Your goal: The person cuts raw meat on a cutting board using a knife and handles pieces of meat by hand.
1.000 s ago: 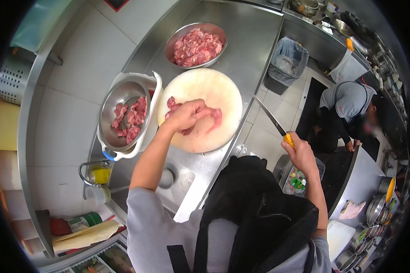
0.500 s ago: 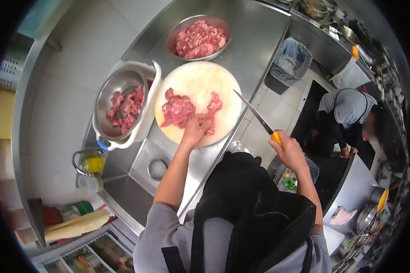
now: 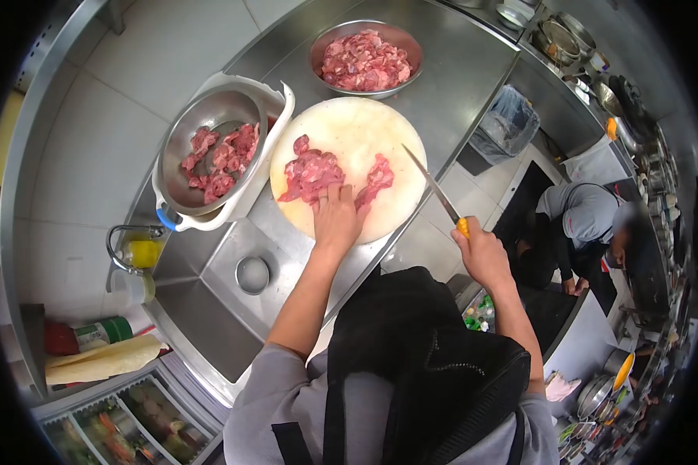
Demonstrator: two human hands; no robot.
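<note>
Left hand (image 3: 336,223): yours reaches onto the board (image 3: 355,124) from its near side. Fingers point forward over the near edge of the meat pile (image 3: 310,172), thumb set out to the right. Can't tell if you're pinching meat.
Meat pile: on the left half of the board, directly ahead of your left hand, fingertips on it.
Meat strip (image 3: 378,177): right of the meat pile, a bare gap between them at the far end. Its lower end is right by your left thumb; contact unclear.
Right hand (image 3: 477,249): your fist is closed round the knife (image 3: 434,186) by its yellow handle, off the board's right side, well apart from your left hand.
Knife: blade slants away from you and to the left, tip seen over the board's right part, near the meat strip. Height above the board unclear.
Metal bowl, far (image 3: 416,65): on the surface (image 3: 461,48) behind the board, heaped with cut meat.
Metal bowl, left (image 3: 177,128): tilted, resting on a white tub (image 3: 281,116), some meat pieces inside.
Sink (image 3: 202,310): near left of the board.
</note>
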